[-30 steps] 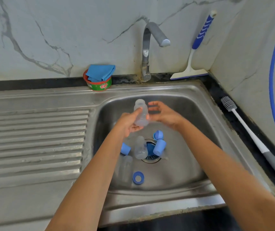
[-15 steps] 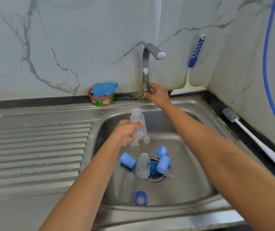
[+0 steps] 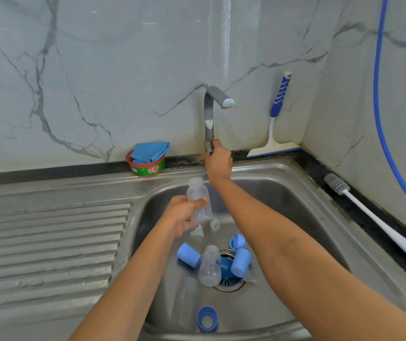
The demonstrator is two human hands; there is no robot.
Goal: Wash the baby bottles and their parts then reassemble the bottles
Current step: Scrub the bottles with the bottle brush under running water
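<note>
Left hand [image 3: 181, 215] grips a clear bottle [image 3: 199, 203] upright above the sink [image 3: 295, 193]; right hand [image 3: 218, 163] clasps the tap [image 3: 209, 119] base behind it.

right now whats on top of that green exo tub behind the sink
A folded blue cloth lies on top of the green tub, covering its opening. Whatever is inside the tub cannot be seen.

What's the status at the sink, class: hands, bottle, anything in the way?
Left hand gripping clear bottle, upright over the basin. Right hand on tap base; no water visible. Loose caps and another bottle around the drain; nothing blocking.
</note>
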